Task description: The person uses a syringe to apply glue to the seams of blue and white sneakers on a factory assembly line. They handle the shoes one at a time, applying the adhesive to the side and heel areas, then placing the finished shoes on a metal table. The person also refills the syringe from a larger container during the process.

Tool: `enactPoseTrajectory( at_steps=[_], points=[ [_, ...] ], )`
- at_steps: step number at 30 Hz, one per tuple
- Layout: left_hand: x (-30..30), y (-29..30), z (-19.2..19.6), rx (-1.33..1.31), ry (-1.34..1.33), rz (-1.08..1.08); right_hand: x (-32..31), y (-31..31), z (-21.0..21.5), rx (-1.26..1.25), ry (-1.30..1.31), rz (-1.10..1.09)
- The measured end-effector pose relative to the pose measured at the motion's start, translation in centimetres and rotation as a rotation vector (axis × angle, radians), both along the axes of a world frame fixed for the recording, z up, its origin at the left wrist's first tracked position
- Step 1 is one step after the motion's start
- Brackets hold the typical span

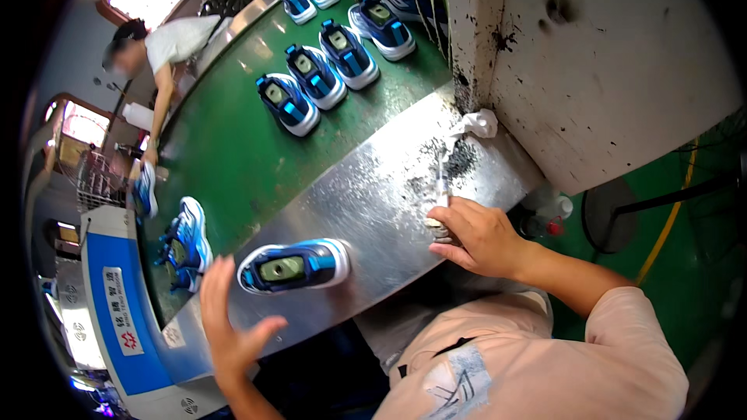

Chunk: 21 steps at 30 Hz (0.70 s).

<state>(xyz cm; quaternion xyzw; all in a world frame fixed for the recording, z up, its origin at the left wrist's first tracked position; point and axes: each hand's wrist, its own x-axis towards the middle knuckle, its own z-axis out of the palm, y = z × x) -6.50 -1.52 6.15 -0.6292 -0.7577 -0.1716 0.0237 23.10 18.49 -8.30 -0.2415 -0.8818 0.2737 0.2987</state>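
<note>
Left hand (pixel 233 327) is wide open w/ fingers spread, holding nothing, just beside the blue sneaker (pixel 294 265) lying on the metal table (pixel 373 187). Right hand (pixel 476 237) is closed round a small brush (pixel 441 194), bristles on the table.

The left hand (pixel 229 325) is low on the left of the frame — fingers spread wide, palm open, thumb sticking out to the right. The right hand (pixel 481 237) sits near the middle, its arm bent in from the lower right — fingers curled shut.
</note>
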Motion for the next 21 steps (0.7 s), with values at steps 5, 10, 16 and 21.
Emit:
enactPoseTrajectory(
  at_steps=[5,10,16,21],
  points=[
    [-0.6,7.7,-3.6,-0.288,-0.038,-0.136,0.2,-0.1,0.8,-0.545,0.050,0.010],
    [3.4,2.9,-5.7,0.032,0.079,-0.159,1.0,-2.1,1.7,-0.623,0.047,0.120],
    [5.2,0.8,-6.7,0.114,0.111,-0.102,-0.1,-2.6,0.8,-0.618,0.039,0.101],
    [4.4,2.0,-6.2,0.062,0.019,-0.120,-0.5,-2.0,1.1,-0.550,0.041,0.041]
  ],
)
